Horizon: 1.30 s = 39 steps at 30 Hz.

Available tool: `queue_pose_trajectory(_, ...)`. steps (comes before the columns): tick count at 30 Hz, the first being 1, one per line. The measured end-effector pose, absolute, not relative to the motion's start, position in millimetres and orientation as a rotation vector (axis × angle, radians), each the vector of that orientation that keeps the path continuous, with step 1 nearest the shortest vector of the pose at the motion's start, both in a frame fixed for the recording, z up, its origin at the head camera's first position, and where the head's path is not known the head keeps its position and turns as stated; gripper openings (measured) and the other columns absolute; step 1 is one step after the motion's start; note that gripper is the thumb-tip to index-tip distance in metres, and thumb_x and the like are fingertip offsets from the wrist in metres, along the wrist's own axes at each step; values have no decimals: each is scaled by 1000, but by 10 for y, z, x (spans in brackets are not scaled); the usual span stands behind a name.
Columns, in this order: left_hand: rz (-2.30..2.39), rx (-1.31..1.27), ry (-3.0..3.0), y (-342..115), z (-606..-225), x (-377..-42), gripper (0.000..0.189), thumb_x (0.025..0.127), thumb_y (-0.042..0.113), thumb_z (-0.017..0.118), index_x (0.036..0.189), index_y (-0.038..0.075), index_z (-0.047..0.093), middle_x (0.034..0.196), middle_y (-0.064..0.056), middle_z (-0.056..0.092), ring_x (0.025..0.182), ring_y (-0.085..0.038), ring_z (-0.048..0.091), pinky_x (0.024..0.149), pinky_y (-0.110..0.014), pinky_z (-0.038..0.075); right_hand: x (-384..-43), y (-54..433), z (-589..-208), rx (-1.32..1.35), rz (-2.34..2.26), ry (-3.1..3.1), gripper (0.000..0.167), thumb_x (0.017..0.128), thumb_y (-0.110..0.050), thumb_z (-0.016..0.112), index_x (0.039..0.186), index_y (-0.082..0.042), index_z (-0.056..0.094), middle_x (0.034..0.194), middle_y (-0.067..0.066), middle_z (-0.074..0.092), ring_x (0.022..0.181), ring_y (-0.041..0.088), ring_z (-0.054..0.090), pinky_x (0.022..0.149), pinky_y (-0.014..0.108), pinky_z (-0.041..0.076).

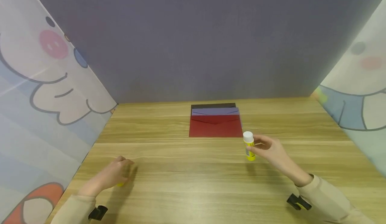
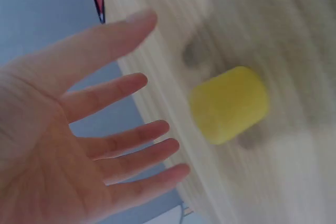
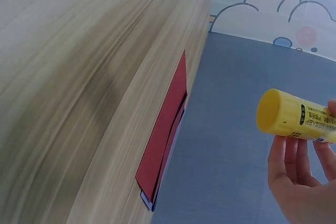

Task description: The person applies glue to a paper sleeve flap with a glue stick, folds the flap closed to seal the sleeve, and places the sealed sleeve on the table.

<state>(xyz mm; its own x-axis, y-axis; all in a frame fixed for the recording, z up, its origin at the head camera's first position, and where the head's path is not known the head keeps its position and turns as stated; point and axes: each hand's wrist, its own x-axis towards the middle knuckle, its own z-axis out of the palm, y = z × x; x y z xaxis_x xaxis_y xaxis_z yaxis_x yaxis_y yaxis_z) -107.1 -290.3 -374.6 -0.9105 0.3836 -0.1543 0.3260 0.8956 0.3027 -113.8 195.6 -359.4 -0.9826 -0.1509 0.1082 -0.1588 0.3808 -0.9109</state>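
Observation:
My right hand (image 1: 269, 150) pinches a glue stick (image 1: 250, 150) between thumb and fingers, raised over the table. It is upright, with a yellow body and a white cap (image 1: 248, 136) on top; the right wrist view shows its yellow bottom end (image 3: 269, 113). On the left, my left hand (image 1: 114, 173) hovers low over the tabletop. Its fingers are spread and relaxed in the left wrist view, with nothing held. Just off its fingertips a short yellow cylinder (image 2: 229, 105) sits on the wood. In the head view that hand covers most of it.
Three envelopes lie overlapped near the table's back edge: red (image 1: 215, 128) in front, then purple (image 1: 215, 111), then black (image 1: 213, 105). A grey panel (image 1: 208, 43) rises behind the wooden table (image 1: 181, 183). Cartoon-printed sheets flank both sides.

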Motion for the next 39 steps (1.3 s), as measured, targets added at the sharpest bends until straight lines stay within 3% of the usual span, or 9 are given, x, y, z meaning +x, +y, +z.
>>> queue_pose_trajectory(4,406,541,2860,-2956,-3815,-1055,52,57,1,77,104,-10,55,90,-15,47,74,-21,52,62,-31,49,-1134,1962,-3598,282,1699,-2619,39,80,-12,65,113,5,55,99,14,59,84,7,58,73,22,49)
queue_pose_trajectory(11,412,439,2884,-3002,-3911,-1053,42,56,-3,77,94,-8,58,83,-12,47,72,-20,52,61,-32,49,-1129,1966,-3623,252,1685,-2662,41,80,-17,65,114,2,55,100,13,59,89,21,59,74,25,49)
queue_pose_trajectory(22,373,381,2923,-3037,-3991,-1042,22,60,-6,73,68,2,53,69,-4,49,63,-15,48,54,-28,44,-1127,1966,-3639,266,1712,-2651,39,80,-15,66,113,2,56,100,13,60,86,13,59,72,26,49)
queue_pose_trajectory(39,497,502,3154,-2740,-3897,-1209,12,70,1,71,79,-1,63,75,-3,55,67,-15,54,57,-27,48,-1126,1958,-3624,304,1721,-2641,39,79,-13,66,114,3,55,99,12,59,86,14,59,71,25,49)
